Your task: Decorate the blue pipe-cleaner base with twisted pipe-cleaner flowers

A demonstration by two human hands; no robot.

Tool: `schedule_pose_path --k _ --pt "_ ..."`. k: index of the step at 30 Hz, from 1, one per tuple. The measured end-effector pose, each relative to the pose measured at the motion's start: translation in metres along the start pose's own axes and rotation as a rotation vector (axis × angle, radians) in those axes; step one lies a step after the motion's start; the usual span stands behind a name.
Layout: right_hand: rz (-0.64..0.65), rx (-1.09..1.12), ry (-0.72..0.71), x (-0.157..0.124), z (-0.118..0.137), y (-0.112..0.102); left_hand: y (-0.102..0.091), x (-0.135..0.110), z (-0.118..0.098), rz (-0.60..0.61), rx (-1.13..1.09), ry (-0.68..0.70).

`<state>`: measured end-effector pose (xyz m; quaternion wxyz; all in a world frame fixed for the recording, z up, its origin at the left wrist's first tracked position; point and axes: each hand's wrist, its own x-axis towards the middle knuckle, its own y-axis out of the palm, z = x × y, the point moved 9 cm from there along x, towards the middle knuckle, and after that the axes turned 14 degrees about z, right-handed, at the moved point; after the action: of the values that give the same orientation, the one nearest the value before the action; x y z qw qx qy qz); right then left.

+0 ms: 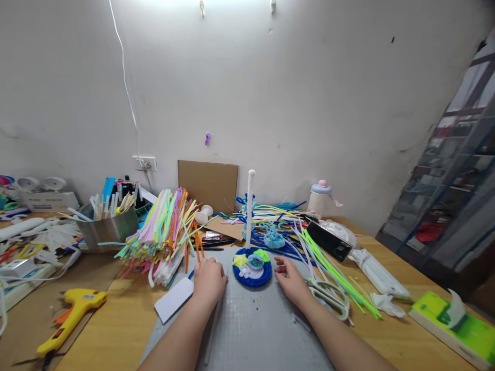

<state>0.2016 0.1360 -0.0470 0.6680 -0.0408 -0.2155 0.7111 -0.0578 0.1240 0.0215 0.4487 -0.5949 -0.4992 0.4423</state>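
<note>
Between my hands on the grey mat stands a round dark-blue fuzzy base (252, 282) with a tall white post (250, 211) at its back edge. On the base are a yellow star-like piece (240, 260), a light-blue coiled piece (256, 262), a green piece (263, 255) and small white pieces. My left hand (210, 281) rests left of the base, knuckles up; its fingers curl down and their tips are hidden. To the right, my right hand (291, 278) lies close to the base, fingers apart, holding nothing. Scissors (330, 299) with pale handles lie beside that wrist.
A heap of coloured pipe cleaners (162, 232) and a metal pot of sticks (106, 229) stand left. A yellow glue gun (73, 314) lies front left, a white card (174, 300) near my left wrist. Right are green pipe cleaners (332, 268), a phone (328, 240) and a bottle (317, 201).
</note>
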Motion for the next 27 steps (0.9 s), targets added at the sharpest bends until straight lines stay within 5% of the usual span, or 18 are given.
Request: schedule_pose_path --k 16,23,27 --pt "-0.005 -0.051 -0.026 -0.003 0.007 0.002 -0.007 0.001 0.003 -0.036 0.084 -0.031" --pt "-0.010 -0.087 -0.048 -0.003 0.010 0.003 -0.018 -0.016 -0.043 -0.127 -0.084 0.291" --pt "-0.010 -0.096 -0.053 -0.003 0.013 0.003 -0.021 -0.014 -0.039 -0.137 -0.102 0.247"
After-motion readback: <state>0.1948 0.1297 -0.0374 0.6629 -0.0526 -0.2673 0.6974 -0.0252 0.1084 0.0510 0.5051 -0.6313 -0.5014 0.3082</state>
